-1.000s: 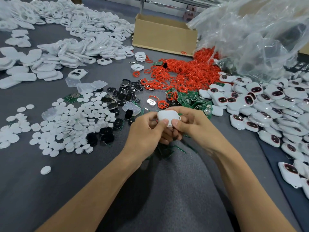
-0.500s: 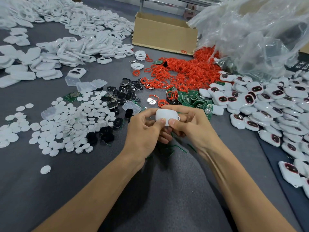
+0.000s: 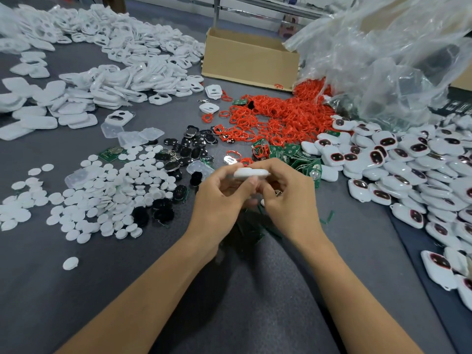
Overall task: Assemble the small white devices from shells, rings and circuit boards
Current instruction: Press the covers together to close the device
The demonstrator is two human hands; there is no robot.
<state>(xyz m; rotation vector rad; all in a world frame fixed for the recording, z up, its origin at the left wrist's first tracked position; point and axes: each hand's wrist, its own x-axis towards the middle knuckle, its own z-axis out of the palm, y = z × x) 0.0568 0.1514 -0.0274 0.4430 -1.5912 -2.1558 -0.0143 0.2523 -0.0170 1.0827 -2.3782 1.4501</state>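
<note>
White shell pinched flat between left grip, right grip.

Counter covered in dark grey felt-like cloth. Darker mat laid along the right edge. Open cardboard box at the far side, crumpled clear plastic bag beside it. Metal rail behind. Light even, shadows soft.
</note>
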